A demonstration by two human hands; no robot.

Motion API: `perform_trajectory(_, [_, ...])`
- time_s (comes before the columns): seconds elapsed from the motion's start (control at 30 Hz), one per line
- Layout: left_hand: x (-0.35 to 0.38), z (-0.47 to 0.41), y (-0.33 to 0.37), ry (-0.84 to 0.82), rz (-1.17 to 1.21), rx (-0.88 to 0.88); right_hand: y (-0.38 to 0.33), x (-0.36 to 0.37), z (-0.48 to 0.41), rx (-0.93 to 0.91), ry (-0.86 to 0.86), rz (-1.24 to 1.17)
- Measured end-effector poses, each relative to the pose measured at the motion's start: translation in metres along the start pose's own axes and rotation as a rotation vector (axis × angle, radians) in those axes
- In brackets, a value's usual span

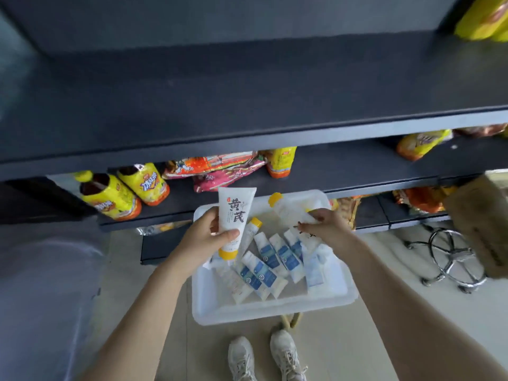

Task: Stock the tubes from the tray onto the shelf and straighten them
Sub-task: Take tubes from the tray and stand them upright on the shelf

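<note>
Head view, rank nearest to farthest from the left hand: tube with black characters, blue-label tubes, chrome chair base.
1. Tube with black characters: gripped by the left hand itself, over the left end of the tray.
2. Blue-label tubes: lying in the tray, just right of the hand.
3. Chair base: on the floor, far right, beyond the tray.

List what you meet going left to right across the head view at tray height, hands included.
In order: left hand → white tube with black characters, which it grips → blue-labelled tubes in the tray → right hand, pinching a yellow-capped tube → chrome chair base.
</note>
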State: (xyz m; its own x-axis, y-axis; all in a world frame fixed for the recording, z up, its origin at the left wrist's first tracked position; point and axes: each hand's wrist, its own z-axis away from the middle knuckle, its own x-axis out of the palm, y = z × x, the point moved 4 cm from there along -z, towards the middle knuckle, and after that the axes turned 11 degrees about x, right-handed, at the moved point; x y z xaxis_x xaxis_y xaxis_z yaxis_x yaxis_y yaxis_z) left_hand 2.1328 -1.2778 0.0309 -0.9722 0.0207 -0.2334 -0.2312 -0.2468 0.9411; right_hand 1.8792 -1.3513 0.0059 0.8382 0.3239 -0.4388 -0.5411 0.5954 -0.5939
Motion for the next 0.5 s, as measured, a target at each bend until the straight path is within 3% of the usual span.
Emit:
perform_trajectory(0.23, [-0.019,0.029,0.143,0.136,-0.067,0.265,-0.110,-0.093,0.098,-0.248,0.192,0.054])
perform_trajectory(0.5, [0.002,0.072,0.260,0.268,-0.089,0.453,-0.177,-0.192,0.200,-0.537,0.284,0.017])
